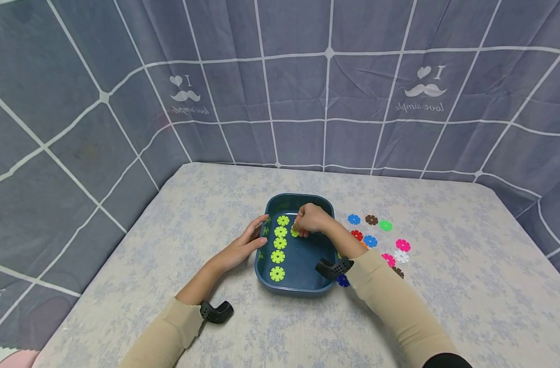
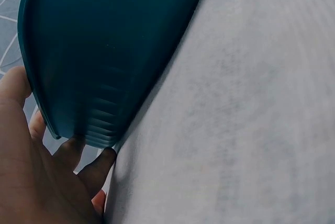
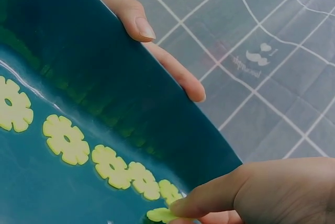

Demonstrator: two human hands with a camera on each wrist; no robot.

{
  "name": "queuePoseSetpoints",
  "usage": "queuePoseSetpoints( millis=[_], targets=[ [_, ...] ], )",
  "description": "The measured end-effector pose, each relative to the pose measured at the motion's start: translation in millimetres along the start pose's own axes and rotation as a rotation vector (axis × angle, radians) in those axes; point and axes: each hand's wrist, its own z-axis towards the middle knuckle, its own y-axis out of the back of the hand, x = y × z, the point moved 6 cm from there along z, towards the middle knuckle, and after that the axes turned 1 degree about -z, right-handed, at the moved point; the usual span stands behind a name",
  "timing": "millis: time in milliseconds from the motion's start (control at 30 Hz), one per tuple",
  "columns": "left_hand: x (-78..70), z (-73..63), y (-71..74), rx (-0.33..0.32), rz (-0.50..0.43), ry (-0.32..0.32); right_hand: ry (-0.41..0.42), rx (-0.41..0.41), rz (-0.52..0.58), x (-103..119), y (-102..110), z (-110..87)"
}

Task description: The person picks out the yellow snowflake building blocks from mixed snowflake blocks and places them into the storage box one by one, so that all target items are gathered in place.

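A dark teal plastic tub [image 1: 307, 266] stands on the table, with several yellow-green flower-shaped discs [image 1: 277, 256] lying in a column along its left side. My left hand [image 1: 243, 248] holds the tub's left wall, its thumb at the rim and other fingers against the outside; the left wrist view shows those fingers [image 2: 97, 171] touching the wall. Inside the tub, my right hand [image 1: 311, 219] pinches a yellow-green flower disc [image 3: 161, 215] between thumb and finger, to the right of the column's far end. The right hand partly hides that disc in the head view.
Right of the tub lie loose flower discs in several colours, among them a blue one [image 1: 370, 240], a pink one [image 1: 403, 245] and a white one [image 1: 401, 256]. My right forearm covers part of them. A grey tiled-pattern curtain [image 1: 298, 92] hangs behind the patterned tabletop [image 1: 215, 189].
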Motion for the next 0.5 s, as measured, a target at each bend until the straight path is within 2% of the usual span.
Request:
queuePoseSetpoints(
  millis=[367,500],
  targets=[
    [0.6,-1.2,0.1,-0.002,-0.008,0.003,-0.122,-0.017,-0.192,-1.1,0.0,-0.3],
    [1.1,-0.9,0.1,-0.001,-0.011,0.002,-0.155,-0.019,-0.219,-1.9,-0.2,-0.9]
  ],
)
